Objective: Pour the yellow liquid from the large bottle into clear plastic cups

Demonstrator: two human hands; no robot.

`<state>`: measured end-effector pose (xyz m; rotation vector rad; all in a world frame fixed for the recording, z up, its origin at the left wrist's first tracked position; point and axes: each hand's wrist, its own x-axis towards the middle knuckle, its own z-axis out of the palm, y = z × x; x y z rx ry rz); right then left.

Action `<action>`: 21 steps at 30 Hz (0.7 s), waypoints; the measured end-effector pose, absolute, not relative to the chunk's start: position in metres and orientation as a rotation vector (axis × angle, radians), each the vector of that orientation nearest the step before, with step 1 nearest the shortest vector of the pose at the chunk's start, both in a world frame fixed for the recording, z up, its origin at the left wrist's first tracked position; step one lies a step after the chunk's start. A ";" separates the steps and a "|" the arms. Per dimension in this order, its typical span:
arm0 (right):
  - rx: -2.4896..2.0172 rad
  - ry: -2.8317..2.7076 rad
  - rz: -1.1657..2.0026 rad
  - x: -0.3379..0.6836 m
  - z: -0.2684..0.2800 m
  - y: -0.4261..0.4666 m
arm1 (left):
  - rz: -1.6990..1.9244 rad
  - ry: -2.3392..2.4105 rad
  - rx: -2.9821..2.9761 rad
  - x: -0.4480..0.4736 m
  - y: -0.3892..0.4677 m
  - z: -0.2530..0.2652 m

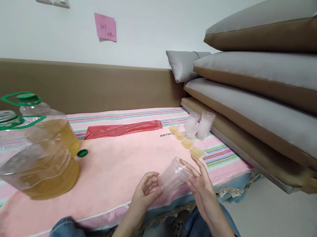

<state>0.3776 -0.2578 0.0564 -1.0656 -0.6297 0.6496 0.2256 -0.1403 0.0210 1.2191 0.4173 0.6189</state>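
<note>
Head view: a light, thin cup between two hands

The left hand [145, 193] is half curled, thumb and fingertips at the base of a clear cup [171, 177]; the right hand [203, 188] is more open, fingers spread, its tips at the rim. Between them they have hold of it, tilted, above the near edge of the pink cloth [112, 177]. Whether it is one cup or a few nested is hard to tell.

It looks like thin plastic, so it should be light, springy and a little slick; a hard squeeze would likely buckle the wall. Rim and base seem the stiffest places to take it, with a loose grip.

Beyond the right hand stand four part-filled cups [187, 143] and, behind them, two stacks [206, 126]. A red bag [123, 128] lies farther back. Off to the left are a green cap [82, 153], an open jug [41, 176] and a capped jug [67, 135], both surely far heavier.
</note>
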 end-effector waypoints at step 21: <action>-1.036 -0.546 0.493 0.385 0.084 -0.243 | 0.681 0.524 1.069 0.201 -0.135 0.036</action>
